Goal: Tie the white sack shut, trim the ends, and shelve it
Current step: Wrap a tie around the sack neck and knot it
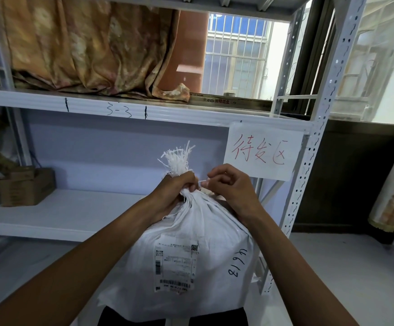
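A full white woven sack [186, 243] stands upright in front of me, with a shipping label and black handwritten numbers on its side. Its mouth is gathered into a neck, and frayed white ends [178, 158] stick up above it. My left hand [175, 191] is clenched around that neck. My right hand [231, 187] pinches a thin white tie [203, 182] that runs across to the neck, just right of my left fist. Where the tie passes around the neck is hidden by my fingers.
A white metal shelf rack [62, 212] stands right behind the sack. A cardboard box [26, 187] sits at the left of its lower shelf. A paper sign with red writing [264, 151] hangs from the upper shelf beam. A perforated upright post [308, 161] rises at right.
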